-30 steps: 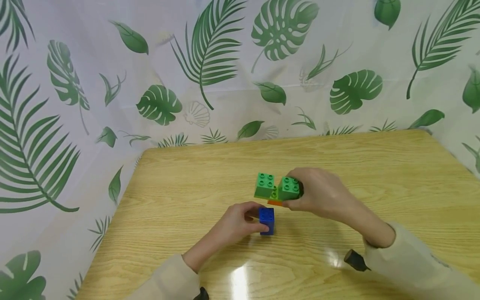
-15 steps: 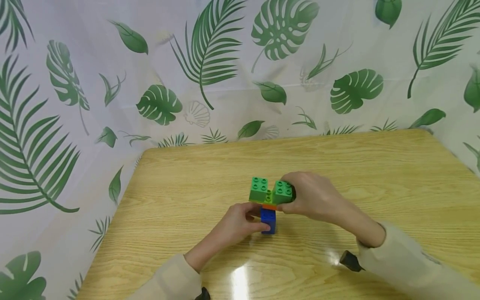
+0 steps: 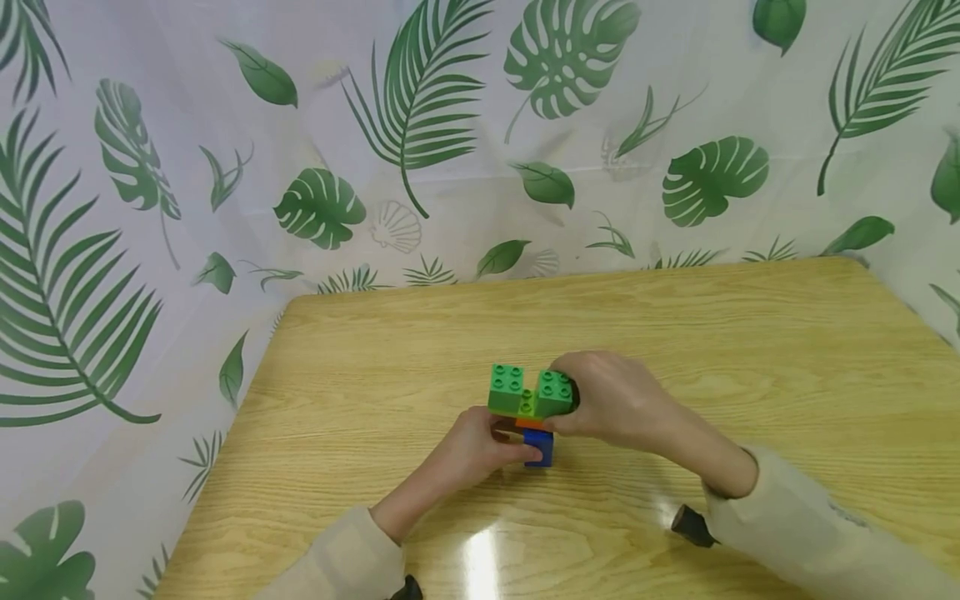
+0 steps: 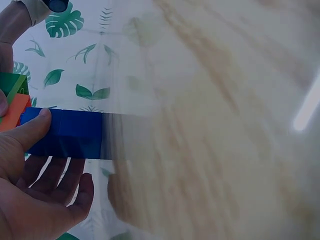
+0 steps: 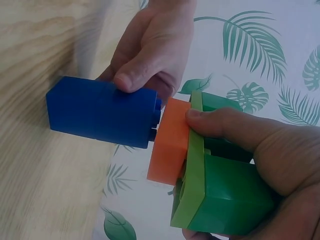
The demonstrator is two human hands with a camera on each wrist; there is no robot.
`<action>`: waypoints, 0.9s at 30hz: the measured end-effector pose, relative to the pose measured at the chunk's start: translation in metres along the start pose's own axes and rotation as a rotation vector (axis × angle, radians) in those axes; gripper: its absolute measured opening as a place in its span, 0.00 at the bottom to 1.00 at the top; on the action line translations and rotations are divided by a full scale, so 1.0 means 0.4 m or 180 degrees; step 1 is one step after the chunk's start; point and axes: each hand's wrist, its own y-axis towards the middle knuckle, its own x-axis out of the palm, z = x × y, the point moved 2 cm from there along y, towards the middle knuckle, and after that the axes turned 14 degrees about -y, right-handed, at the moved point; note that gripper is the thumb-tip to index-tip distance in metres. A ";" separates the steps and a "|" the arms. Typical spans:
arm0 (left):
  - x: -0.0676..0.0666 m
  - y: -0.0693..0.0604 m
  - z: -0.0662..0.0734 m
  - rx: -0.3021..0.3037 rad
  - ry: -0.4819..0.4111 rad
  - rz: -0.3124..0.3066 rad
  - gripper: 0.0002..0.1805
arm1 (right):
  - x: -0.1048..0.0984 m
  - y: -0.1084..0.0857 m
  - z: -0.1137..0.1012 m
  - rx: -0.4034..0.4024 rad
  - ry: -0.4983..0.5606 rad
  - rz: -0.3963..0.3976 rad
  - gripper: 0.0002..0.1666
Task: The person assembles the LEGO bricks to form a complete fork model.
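Note:
A blue building-block stack (image 3: 543,450) stands upright on the table, gripped by my left hand (image 3: 472,448) with the thumb on its near side. Directly above it, my right hand (image 3: 615,398) holds a joined piece of building blocks. This piece has two green blocks (image 3: 506,388) side by side with a gap, a lime plate (image 5: 195,195) under them and an orange block (image 5: 170,142) at the bottom. In the right wrist view, studs of the blue stack still show beside the orange block's underside. Whether the two touch, I cannot tell.
The wooden table (image 3: 375,350) reaches back to a leaf-printed white cloth (image 3: 450,125), which also rises along its left side. A dark wrist-worn piece (image 3: 693,527) sticks out under the right sleeve, close above the tabletop.
My right hand has brought the green, lime and orange piece leftward and down, over the blue stack. My left hand stays almost in place, keeping its hold on the stack.

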 end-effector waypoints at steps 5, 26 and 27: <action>-0.001 -0.003 -0.004 -0.0007 -0.0063 0.0004 0.23 | 0.001 0.001 -0.007 -0.0024 0.0038 -0.0021 0.22; -0.009 -0.006 -0.007 0.0186 -0.0142 -0.0089 0.22 | 0.004 0.008 -0.015 -0.0208 0.0077 -0.0030 0.23; -0.010 -0.006 -0.009 0.0181 -0.0151 -0.0086 0.22 | 0.004 0.008 -0.017 -0.0211 0.0079 -0.0042 0.22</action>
